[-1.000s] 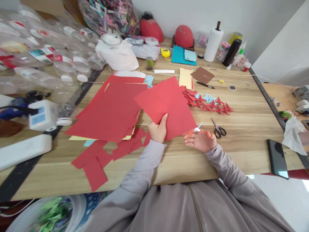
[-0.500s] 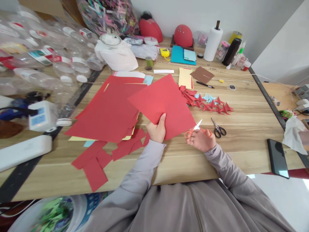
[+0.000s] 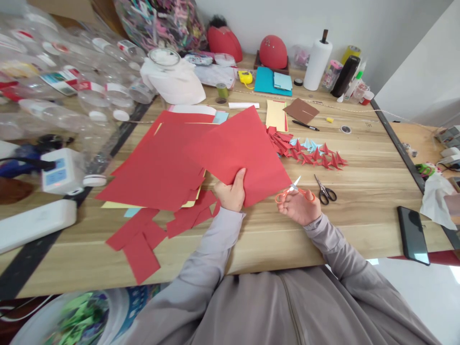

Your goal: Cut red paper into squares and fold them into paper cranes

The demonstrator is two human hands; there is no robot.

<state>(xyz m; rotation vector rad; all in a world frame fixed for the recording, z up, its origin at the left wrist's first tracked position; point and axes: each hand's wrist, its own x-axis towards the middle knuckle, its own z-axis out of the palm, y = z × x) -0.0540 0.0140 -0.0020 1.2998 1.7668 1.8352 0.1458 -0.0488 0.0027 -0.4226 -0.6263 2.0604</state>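
Observation:
A large red paper sheet (image 3: 247, 153) is gripped at its lower left edge by my left hand (image 3: 232, 191), thumb on top. My right hand (image 3: 300, 206) lies palm up with orange-handled scissors (image 3: 293, 189) hooked on its fingers, the blades parted beside the sheet's right corner. To the left lies a stack of red paper (image 3: 154, 167), partly under the held sheet's left corner. Small red paper pieces (image 3: 142, 256) lie in front of the stack. Folded red and light blue paper shapes (image 3: 312, 153) are behind my right hand.
Black scissors (image 3: 325, 192) lie right of my right hand, and a phone (image 3: 413, 235) rests near the right front edge. Plastic bottles (image 3: 89, 96) crowd the left side. Behind are brown paper (image 3: 302, 110), a pen (image 3: 305, 126) and a white roll (image 3: 317, 64).
My left hand and the red sheet have shifted slightly left and up, the sheet's left corner now over the stack. My right hand and the orange scissors are nearly unchanged.

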